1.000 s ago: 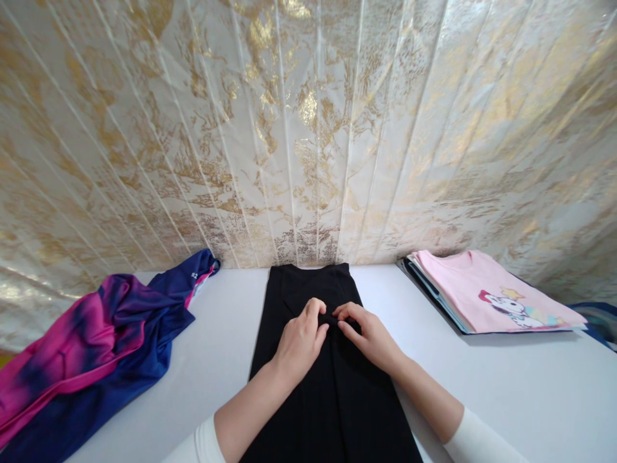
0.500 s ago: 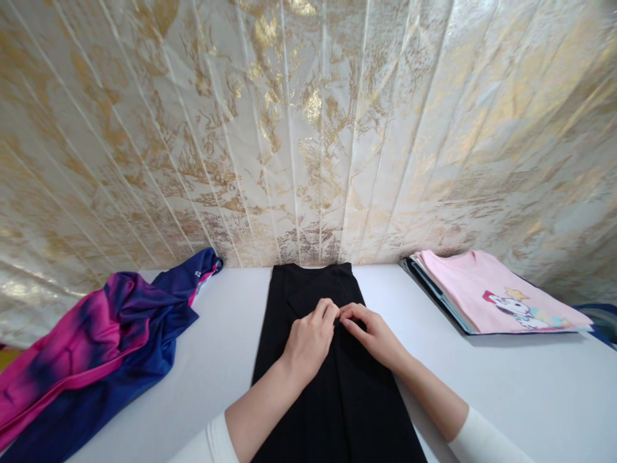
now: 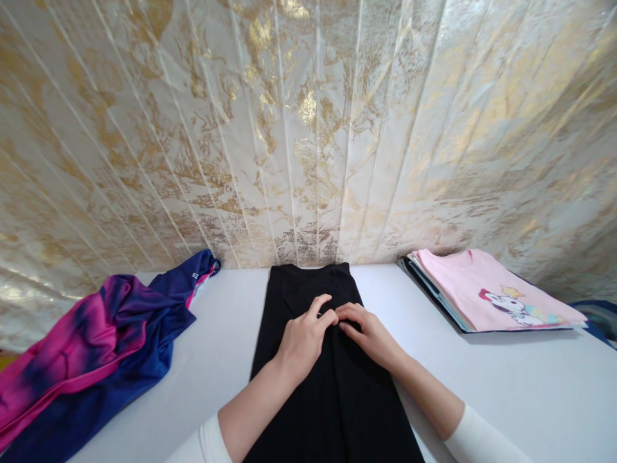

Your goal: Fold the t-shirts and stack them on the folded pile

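Observation:
A black garment (image 3: pixel 332 392) lies folded lengthwise down the middle of the white table (image 3: pixel 506 386), its far end at the wall. Both my hands rest on its upper part, fingertips meeting at the centre. My left hand (image 3: pixel 303 337) pinches a small fold of the black cloth between thumb and fingers. My right hand (image 3: pixel 367 332) does the same from the other side, fingers curled onto the cloth.
A crumpled pink and navy garment (image 3: pixel 91 344) lies at the left of the table. At the right, a stack of folded clothes topped by a pink T-shirt (image 3: pixel 486 292) with a cartoon print. A creased white-and-gold sheet (image 3: pixel 308 128) hangs behind.
My hands stay at the same spot on the black garment; the fingers have shifted a little, the left index finger lifting and the fingertips drawing closer together.

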`<action>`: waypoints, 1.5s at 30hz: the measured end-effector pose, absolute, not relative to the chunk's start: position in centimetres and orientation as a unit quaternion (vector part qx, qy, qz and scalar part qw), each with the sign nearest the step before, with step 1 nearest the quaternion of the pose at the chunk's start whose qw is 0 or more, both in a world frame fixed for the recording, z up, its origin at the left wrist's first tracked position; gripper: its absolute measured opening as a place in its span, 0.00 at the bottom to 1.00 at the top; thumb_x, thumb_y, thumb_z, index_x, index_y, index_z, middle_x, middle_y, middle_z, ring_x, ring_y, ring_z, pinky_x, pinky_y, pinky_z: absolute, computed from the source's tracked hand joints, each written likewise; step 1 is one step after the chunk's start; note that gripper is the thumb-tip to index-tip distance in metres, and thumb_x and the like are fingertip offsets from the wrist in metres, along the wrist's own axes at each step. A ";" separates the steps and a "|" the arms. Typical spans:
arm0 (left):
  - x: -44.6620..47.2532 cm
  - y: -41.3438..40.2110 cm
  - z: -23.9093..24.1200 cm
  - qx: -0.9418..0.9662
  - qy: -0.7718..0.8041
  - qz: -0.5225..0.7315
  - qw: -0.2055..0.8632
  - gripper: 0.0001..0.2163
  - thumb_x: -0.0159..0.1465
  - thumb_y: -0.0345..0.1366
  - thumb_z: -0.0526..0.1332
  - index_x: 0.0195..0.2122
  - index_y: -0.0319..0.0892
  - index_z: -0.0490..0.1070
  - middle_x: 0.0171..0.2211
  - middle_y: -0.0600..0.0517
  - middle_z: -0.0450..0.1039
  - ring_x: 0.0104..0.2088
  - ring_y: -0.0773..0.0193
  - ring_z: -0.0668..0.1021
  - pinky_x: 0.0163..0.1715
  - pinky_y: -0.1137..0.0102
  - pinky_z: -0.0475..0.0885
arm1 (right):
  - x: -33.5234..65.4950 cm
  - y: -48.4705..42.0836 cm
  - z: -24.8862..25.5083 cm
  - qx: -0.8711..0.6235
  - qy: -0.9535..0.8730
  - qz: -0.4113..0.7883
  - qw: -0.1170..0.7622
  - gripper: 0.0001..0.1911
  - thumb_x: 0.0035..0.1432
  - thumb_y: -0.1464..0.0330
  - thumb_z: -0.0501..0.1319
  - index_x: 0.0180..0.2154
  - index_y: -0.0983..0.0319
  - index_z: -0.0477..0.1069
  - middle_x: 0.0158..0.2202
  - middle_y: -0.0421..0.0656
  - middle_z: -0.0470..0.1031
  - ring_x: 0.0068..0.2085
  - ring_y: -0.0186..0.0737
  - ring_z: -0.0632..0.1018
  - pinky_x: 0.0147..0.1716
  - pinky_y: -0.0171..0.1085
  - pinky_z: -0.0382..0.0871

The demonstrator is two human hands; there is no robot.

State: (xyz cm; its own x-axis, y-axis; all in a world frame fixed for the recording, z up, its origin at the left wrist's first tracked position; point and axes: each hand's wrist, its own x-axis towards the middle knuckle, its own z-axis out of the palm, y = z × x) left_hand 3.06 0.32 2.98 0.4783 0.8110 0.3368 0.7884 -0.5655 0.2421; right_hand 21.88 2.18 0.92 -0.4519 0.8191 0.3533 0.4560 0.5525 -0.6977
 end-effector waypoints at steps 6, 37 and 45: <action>3.4 0.5 2.9 0.867 0.454 0.205 0.013 0.10 0.67 0.27 0.54 0.43 0.48 0.70 0.62 0.51 0.55 0.48 0.61 0.75 0.34 0.71 0.76 | 21.9 2.4 0.7 -0.397 -0.807 0.265 0.347 0.08 0.61 0.72 0.56 0.37 0.58 0.73 0.42 0.44 0.74 0.45 0.43 0.73 0.48 0.45 0.65; 3.4 0.5 3.0 0.847 0.490 0.206 0.031 0.06 0.68 0.30 0.54 0.40 0.47 0.68 0.56 0.54 0.62 0.45 0.63 0.75 0.28 0.75 0.71 | 21.8 2.3 0.9 -0.412 -0.795 0.289 0.338 0.07 0.57 0.74 0.57 0.37 0.58 0.71 0.40 0.41 0.74 0.44 0.42 0.72 0.49 0.44 0.63; 2.8 0.3 3.4 0.839 0.478 0.239 0.100 0.06 0.65 0.28 0.57 0.36 0.47 0.64 0.50 0.59 0.65 0.41 0.68 0.76 0.27 0.76 0.66 | 21.1 1.5 1.2 -0.433 -0.829 0.170 0.310 0.14 0.54 0.78 0.59 0.42 0.58 0.65 0.40 0.41 0.72 0.42 0.42 0.71 0.42 0.41 0.67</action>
